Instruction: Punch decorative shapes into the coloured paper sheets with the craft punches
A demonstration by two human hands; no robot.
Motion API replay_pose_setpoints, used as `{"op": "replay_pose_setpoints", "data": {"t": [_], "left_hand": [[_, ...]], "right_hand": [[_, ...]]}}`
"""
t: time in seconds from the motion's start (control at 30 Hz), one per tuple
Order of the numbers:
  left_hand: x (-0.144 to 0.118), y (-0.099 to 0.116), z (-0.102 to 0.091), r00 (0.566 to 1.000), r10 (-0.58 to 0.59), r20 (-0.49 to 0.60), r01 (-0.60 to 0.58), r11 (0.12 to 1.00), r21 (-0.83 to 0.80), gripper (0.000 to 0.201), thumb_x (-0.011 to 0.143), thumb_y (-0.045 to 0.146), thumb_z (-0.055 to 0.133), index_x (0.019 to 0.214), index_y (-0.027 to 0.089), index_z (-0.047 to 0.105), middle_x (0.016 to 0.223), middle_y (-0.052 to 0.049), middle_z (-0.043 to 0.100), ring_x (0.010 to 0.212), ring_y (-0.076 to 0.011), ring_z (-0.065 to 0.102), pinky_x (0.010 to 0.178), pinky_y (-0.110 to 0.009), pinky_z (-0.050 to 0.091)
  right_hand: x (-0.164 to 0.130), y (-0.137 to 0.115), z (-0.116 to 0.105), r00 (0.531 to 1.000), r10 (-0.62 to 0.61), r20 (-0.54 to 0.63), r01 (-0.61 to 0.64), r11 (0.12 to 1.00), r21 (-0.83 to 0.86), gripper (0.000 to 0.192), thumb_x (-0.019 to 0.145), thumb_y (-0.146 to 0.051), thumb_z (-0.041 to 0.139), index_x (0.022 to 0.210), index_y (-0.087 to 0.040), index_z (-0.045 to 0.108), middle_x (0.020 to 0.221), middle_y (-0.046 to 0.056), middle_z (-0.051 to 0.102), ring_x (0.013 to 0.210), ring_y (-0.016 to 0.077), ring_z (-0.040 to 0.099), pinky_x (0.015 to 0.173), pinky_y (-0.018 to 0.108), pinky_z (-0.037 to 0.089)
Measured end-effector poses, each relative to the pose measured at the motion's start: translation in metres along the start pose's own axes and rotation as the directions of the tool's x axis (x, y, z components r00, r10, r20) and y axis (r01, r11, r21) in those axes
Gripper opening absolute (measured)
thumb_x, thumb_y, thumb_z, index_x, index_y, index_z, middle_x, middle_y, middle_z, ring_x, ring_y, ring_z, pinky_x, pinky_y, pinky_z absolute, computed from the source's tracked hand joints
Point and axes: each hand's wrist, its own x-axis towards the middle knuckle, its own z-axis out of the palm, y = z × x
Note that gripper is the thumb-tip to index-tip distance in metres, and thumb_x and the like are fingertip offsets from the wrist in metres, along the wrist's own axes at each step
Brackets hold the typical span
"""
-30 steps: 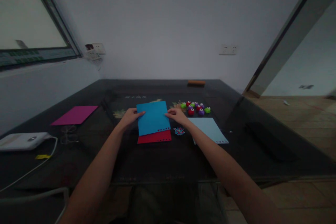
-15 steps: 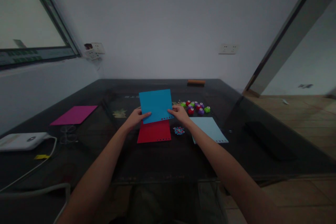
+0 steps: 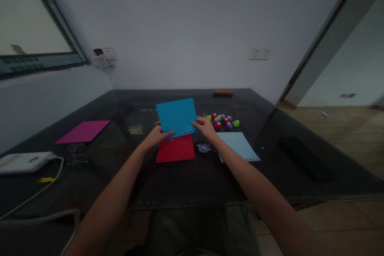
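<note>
Both hands — left hand (image 3: 156,136), right hand (image 3: 205,127) — pinch the blue sheet (image 3: 176,117) by its bottom corners, lifted above the red sheet (image 3: 175,149) — probably needs setting aside flat next.

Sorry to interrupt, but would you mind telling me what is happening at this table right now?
A person sits at a dark table and holds a blue sheet raised off it, the left hand and right hand pinching its lower corners. A row of small punched holes runs along the sheet's lower edge. A red sheet lies flat beneath it, a light blue sheet to the right, a magenta sheet far left. Small coloured punches sit behind, with a little heap of punched bits nearby.
</note>
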Motion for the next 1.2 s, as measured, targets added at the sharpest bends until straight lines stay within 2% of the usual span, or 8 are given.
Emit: {"op": "replay_pose_setpoints", "data": {"t": [0.13, 0.27, 0.37, 0.5, 0.97, 1.2], "left_hand": [[0.002, 0.0, -0.004, 0.991, 0.003, -0.133, -0.007, 0.999, -0.032, 0.034, 0.061, 0.044, 0.072, 0.077, 0.014, 0.068, 0.082, -0.008, 0.071, 0.073, -0.0209, 0.063, 0.07, -0.03, 0.048], [0.005, -0.002, -0.011, 0.955, -0.078, -0.287, 0.017, 0.978, -0.208, 0.035, 0.06, 0.041, 0.07, 0.079, 0.013, 0.065, 0.078, -0.007, 0.07, 0.064, -0.0176, 0.062, 0.061, -0.028, 0.047], [0.005, -0.002, -0.015, 0.935, -0.105, -0.338, -0.013, 0.944, -0.331, 0.036, 0.059, 0.039, 0.07, 0.083, 0.012, 0.064, 0.08, -0.008, 0.07, 0.061, -0.015, 0.061, 0.056, -0.025, 0.045], [0.005, 0.001, -0.017, 0.915, -0.103, -0.391, -0.062, 0.919, -0.388, 0.037, 0.058, 0.038, 0.072, 0.082, 0.01, 0.064, 0.082, -0.009, 0.07, 0.062, -0.0142, 0.062, 0.054, -0.023, 0.044], [0.005, 0.001, -0.014, 0.928, -0.097, -0.36, -0.053, 0.921, -0.386, 0.039, 0.058, 0.034, 0.074, 0.089, 0.01, 0.065, 0.09, -0.012, 0.07, 0.073, -0.0202, 0.067, 0.06, -0.026, 0.049], [0.004, 0.003, -0.013, 0.947, -0.074, -0.312, -0.052, 0.925, -0.376, 0.04, 0.059, 0.036, 0.073, 0.09, 0.012, 0.064, 0.096, -0.012, 0.07, 0.076, -0.0226, 0.068, 0.064, -0.03, 0.051]], "right_hand": [[0.001, 0.0, 0.0, 0.998, -0.043, -0.048, 0.04, 0.997, -0.061, 0.035, 0.077, -0.049, 0.056, 0.069, -0.016, 0.061, 0.059, 0.001, 0.059, 0.055, 0.0127, 0.053, 0.053, 0.024, 0.04], [0.002, 0.006, -0.002, 0.993, -0.002, -0.122, -0.006, 0.998, -0.07, 0.042, 0.079, -0.053, 0.049, 0.071, -0.014, 0.062, 0.061, 0.004, 0.063, 0.052, 0.013, 0.055, 0.052, 0.024, 0.04], [0.003, 0.011, -0.005, 0.987, 0.021, -0.159, -0.044, 0.989, -0.14, 0.044, 0.08, -0.054, 0.048, 0.07, -0.014, 0.062, 0.063, 0.005, 0.064, 0.053, 0.0138, 0.057, 0.053, 0.024, 0.042], [0.004, 0.015, -0.005, 0.987, 0.039, -0.155, -0.077, 0.966, -0.246, 0.042, 0.081, -0.051, 0.047, 0.07, -0.014, 0.063, 0.065, 0.005, 0.065, 0.054, 0.0136, 0.058, 0.054, 0.024, 0.043], [0.006, 0.019, -0.003, 0.994, 0.043, -0.098, -0.085, 0.876, -0.475, 0.028, 0.084, -0.033, 0.05, 0.075, -0.013, 0.068, 0.069, 0.005, 0.068, 0.056, 0.0134, 0.06, 0.058, 0.023, 0.043], [0.014, 0.023, 0.013, 0.993, 0.09, -0.079, -0.12, 0.76, -0.638, 0.018, 0.081, -0.026, 0.055, 0.086, -0.015, 0.069, 0.088, 0.007, 0.07, 0.082, 0.0172, 0.063, 0.074, 0.026, 0.044]]}}
